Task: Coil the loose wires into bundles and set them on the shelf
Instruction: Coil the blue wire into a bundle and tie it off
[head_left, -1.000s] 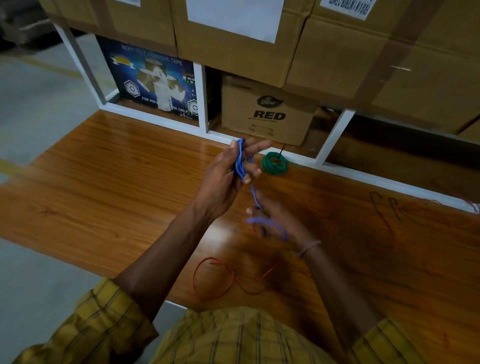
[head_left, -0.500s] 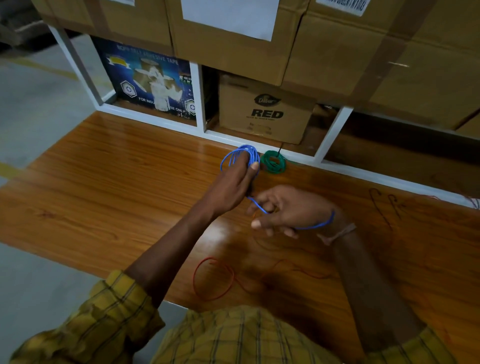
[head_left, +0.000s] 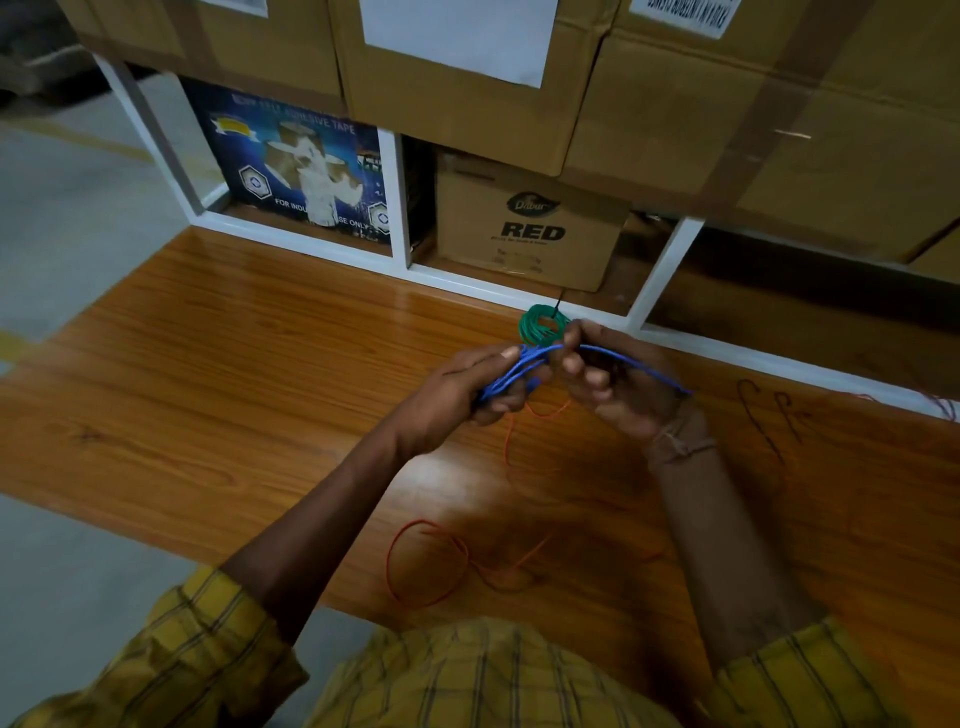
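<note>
Now, floor: grey concrete (head_left: 67, 249) fills your 9 o'clock side.
Surface: your wooden board (head_left: 234, 374) is glossy, with a glare patch between your forearms.
Tape box: a blue carton (head_left: 291, 171) sits in the white shelf frame (head_left: 397, 200) at 11 o'clock.
Red wire: loose orange-red wire (head_left: 421, 564) loops at 6 o'clock.
Left hand: your left hand (head_left: 467, 395) grips the gathered blue wire (head_left: 511, 374) loops.
Green bundle: a coiled green bundle (head_left: 543, 325) lies at 12 o'clock, just beyond your hands.
Right hand: your right hand (head_left: 618, 379) pinches the blue strand, which trails over it toward 3 o'clock.
Cartons: brown cartons (head_left: 727, 104) stack above.
</note>
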